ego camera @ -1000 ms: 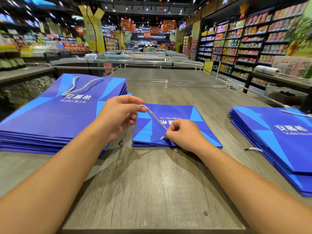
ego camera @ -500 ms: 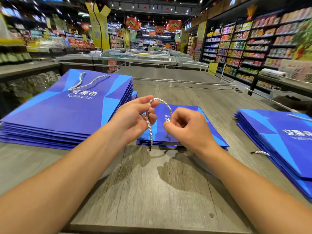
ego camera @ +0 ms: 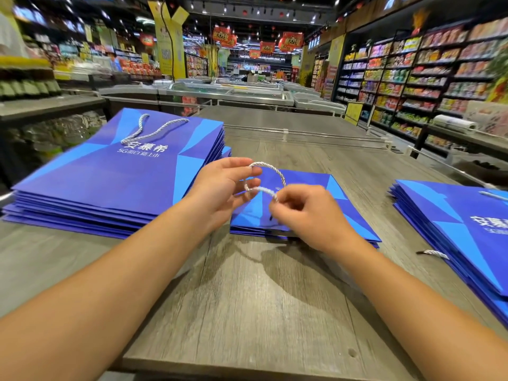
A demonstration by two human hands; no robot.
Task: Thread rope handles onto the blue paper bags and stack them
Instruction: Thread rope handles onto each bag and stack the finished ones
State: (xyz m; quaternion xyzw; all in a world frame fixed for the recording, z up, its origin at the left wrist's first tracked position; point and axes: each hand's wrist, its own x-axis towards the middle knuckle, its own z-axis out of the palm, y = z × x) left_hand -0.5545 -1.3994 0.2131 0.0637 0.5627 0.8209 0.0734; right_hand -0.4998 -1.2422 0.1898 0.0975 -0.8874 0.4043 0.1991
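Rope (ego camera: pixel 270 168) looped between both hands; bag stacks (ego camera: pixel 115 174) flank either side.

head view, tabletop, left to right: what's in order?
Tall stack of blue bags with a rope handle on top → left hand → rope loop held between both hands → right hand over the middle bag → loose rope end → right stack of blue bags.

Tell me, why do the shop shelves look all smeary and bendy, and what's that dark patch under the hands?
Head view: motion blur smears the stocked store shelves and the tall left stack of blue paper bags; the wide lens curves the edges. Head view: ceiling lights cast the hands' shadows on the grey wooden table, under the twisted white rope handle.
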